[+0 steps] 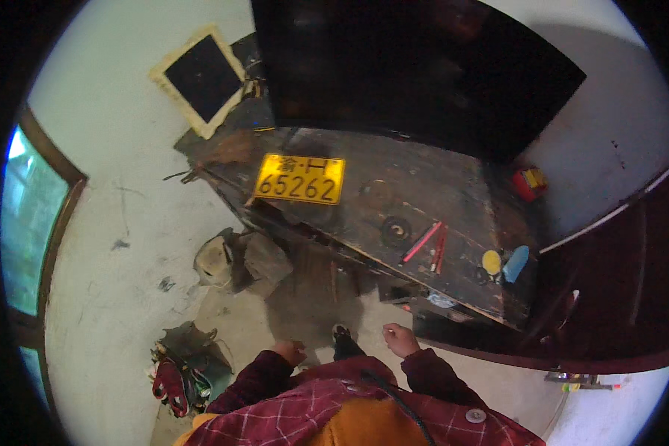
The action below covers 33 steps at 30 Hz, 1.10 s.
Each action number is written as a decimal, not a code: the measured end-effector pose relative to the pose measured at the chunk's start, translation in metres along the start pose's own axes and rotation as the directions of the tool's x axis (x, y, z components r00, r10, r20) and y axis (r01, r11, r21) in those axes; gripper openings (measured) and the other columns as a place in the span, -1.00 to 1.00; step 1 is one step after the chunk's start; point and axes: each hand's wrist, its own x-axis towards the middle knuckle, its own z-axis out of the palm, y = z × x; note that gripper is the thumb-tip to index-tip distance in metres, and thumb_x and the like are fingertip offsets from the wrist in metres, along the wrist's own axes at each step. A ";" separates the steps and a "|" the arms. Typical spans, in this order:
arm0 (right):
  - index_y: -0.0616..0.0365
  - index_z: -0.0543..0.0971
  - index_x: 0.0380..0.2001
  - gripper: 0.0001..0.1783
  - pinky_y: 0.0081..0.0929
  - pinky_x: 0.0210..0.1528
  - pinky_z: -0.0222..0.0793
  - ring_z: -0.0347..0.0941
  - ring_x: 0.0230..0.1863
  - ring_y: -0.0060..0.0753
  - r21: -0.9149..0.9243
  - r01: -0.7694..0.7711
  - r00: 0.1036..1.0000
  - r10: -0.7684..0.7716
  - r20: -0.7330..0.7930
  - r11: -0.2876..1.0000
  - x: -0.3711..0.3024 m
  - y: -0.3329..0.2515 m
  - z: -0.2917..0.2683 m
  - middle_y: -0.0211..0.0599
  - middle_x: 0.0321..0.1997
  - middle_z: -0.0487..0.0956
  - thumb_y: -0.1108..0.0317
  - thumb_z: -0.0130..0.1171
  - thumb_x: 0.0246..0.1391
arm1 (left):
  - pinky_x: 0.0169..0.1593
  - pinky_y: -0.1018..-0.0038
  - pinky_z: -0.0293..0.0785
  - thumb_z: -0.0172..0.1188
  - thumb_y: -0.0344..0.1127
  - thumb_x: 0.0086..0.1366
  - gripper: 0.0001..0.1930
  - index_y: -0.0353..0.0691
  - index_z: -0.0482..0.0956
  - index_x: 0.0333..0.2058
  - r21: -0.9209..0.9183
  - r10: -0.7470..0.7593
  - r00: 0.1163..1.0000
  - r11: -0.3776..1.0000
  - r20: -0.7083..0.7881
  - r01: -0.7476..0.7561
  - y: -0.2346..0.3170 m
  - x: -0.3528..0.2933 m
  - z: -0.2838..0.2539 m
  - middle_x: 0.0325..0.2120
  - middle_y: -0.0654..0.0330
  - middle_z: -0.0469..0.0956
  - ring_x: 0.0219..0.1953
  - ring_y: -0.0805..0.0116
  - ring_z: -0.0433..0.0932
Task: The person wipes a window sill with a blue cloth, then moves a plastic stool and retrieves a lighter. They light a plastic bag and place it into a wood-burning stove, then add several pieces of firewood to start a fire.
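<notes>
My left hand (290,351) hangs low in front of my body, its fingers curled in and nothing showing in them. To its right, my right hand (401,340) is loosely closed, also with nothing visible in it. Both hands are apart from the worn wooden desk (453,186) ahead of me. On that desk lie a yellow licence plate (300,178), a dark round roll or ring (396,231), a pink pen-like stick (422,242) and a reddish stick (439,250). Near the desk's right corner are a yellow oval piece (491,262) and a blue oblong piece (515,263).
A large black screen (416,67) stands at the back of the desk, with a red container (529,183) beside it. A pale-framed dark panel (204,78) leans at the left. Bags (189,368) lie on the floor at left; a dark red cabinet (609,297) stands right.
</notes>
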 end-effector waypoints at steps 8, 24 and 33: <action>0.16 0.47 -0.18 -0.54 -0.18 -0.22 0.38 0.48 -0.25 0.04 -0.384 -0.144 0.951 0.021 -0.308 0.912 -0.023 -0.075 0.026 0.03 -0.34 0.55 0.00 0.02 0.04 | -0.11 0.29 0.44 0.20 -0.12 -0.01 -0.59 -0.19 0.55 -0.18 -0.374 -0.119 0.946 0.927 -0.302 -0.003 -0.134 -0.037 0.114 -0.30 -0.03 0.56 -0.18 0.07 0.53; 0.20 0.54 -0.47 -0.74 -0.23 -0.39 0.38 0.51 -0.43 0.02 -0.299 -0.289 0.554 -0.095 -0.827 0.909 -0.003 -0.028 -0.098 -0.05 -0.53 0.55 0.20 0.15 -0.06 | -0.09 0.20 0.43 0.06 -0.05 0.05 -0.60 -0.14 0.53 -0.18 -0.055 -0.130 0.988 0.991 -0.086 0.126 -0.118 -0.086 0.126 -0.26 -0.04 0.54 -0.19 -0.03 0.50; 0.18 0.52 -0.38 -0.89 -0.55 -0.43 0.33 0.36 -0.52 -0.58 0.183 0.423 0.904 -0.398 -0.157 0.888 -0.135 -0.101 -0.013 -0.32 -0.56 0.48 0.41 0.17 -0.01 | -0.08 0.32 0.44 0.03 -0.09 0.23 -0.59 -0.15 0.41 0.00 -0.840 0.086 0.988 0.539 0.128 0.062 0.044 -0.039 0.081 -0.18 0.17 0.53 -0.16 0.25 0.52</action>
